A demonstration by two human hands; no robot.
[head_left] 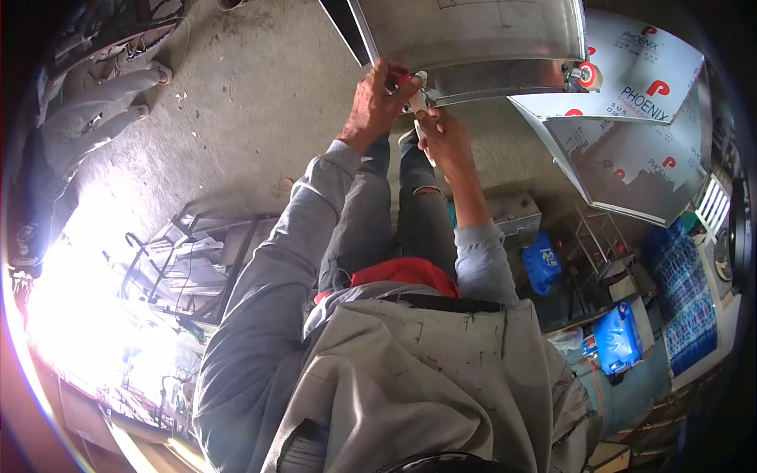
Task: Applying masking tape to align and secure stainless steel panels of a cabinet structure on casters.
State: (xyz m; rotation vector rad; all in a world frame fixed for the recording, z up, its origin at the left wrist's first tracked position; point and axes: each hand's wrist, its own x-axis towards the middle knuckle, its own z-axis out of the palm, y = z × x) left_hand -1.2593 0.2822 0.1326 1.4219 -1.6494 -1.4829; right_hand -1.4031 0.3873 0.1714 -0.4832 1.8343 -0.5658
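Head view: two blue jerrycans point(617, 337) on floor lower right, contents not visible. Left hand point(377, 102) grips corner of steel sheet-metal box point(473, 39). Right hand point(441, 134) just below it, closed on a small white tool point(416, 102) touching that corner.

The single head camera is looking steeply down from above the person's own grey jacket point(410, 378), close to the torso. It is facing forward toward the stainless steel box point(473, 39), which is sitting at the frame's upper edge. Beyond the box's sides, the fisheye rim is bending the concrete floor point(252, 102).
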